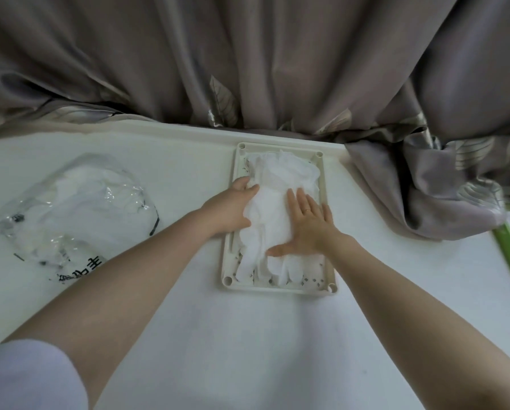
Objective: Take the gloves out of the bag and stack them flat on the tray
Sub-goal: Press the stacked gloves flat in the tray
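Thin white gloves (273,214), limp and probably slippery, lie stacked on the tray (327,202) right of centre; right hand (305,224) presses flat, fingers spread, left hand (233,207) cups the stack's edge; best handled by flat palms.

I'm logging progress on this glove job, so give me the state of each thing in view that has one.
Thin white gloves: piled in the tray, still rumpled.
Cream rectangular plastic tray: flat on the table, holding the gloves.
Clear plastic bag with black print: lying crumpled on the table, white contents still inside.
Left hand: resting on the pile's left edge.
Right hand: fingers straight, pressing the pile flat.
Grey-brown curtain: hanging, bunched onto the table.
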